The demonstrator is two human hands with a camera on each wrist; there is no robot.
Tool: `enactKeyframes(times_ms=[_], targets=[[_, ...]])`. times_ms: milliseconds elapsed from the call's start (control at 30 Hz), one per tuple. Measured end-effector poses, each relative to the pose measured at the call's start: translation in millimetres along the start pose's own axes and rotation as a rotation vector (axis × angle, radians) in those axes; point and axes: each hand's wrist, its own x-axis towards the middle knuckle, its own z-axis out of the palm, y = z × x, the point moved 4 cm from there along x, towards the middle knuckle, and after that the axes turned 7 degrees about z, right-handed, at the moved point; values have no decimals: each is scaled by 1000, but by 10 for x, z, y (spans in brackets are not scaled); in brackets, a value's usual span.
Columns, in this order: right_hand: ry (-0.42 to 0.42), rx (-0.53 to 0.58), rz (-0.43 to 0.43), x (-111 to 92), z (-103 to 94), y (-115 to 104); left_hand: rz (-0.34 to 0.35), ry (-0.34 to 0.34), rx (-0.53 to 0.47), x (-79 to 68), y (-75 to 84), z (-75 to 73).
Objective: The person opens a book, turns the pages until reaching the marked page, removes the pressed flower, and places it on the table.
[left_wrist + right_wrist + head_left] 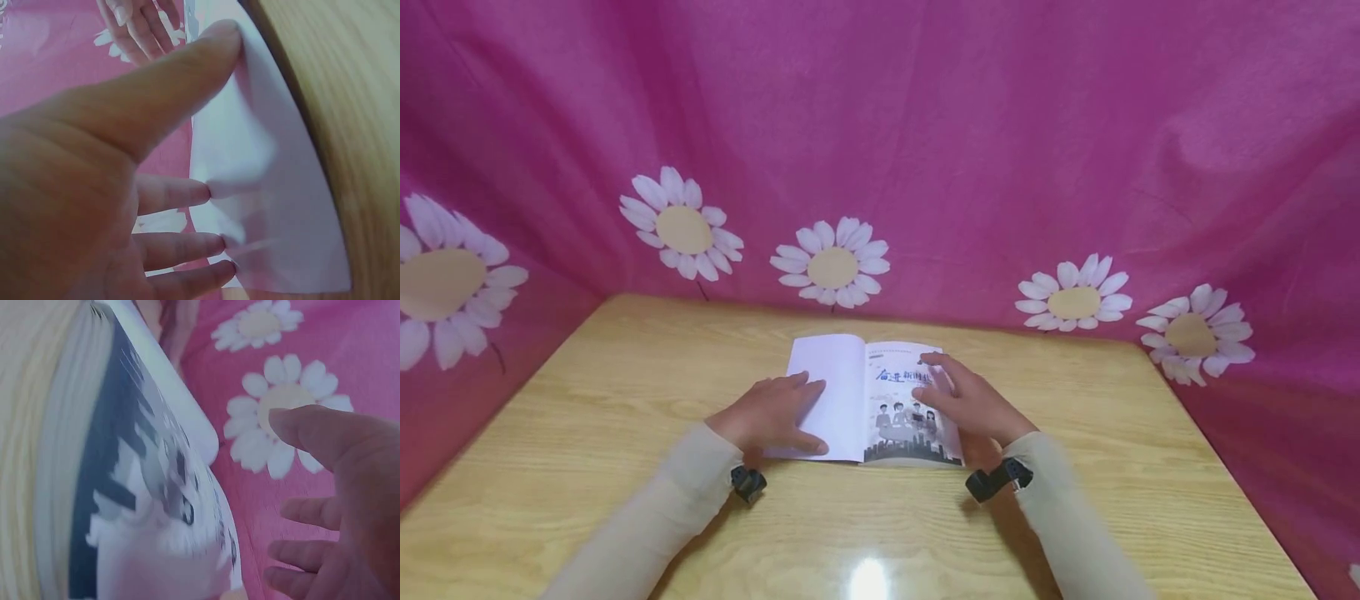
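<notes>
Book (848,417) is lying open and face up on the wooden table (625,475), between the person's two hands, its spine running away from the body and the spread's long axis running left to right. From my remote seat I am seeing the left hand (775,410) resting on the blank left page (842,392), fingers straight and spread, thumb touching near the lower edge; it is gripping nothing. The right hand (970,402) is standing wide too, holding nothing, its thumb and forefinger reaching over the outer half of the printed title page (895,425); the right wrist view is showing a gap between thumb and paper. I am judging the relation that counts to be this: that page's outer edge is lying under the right hand, the nearer one, with the spine inward to the left. Grey figures are sitting above a dark skyline there, beneath blue Chinese lettering.
</notes>
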Motion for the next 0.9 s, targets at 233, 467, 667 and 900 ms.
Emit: enactKeyframes(times_ms=[233, 467, 667, 900], targets=[[-47, 3, 29, -8, -46, 210, 14, 23, -16, 4, 67, 41], [-72, -46, 92, -43, -52, 323, 38, 32, -18, 30, 100, 73], [-98, -63, 98, -53, -17, 343, 61, 24, -6, 30, 99, 86], [-73, -105, 99, -67, -28, 379, 92, 10, 13, 30, 127, 76]])
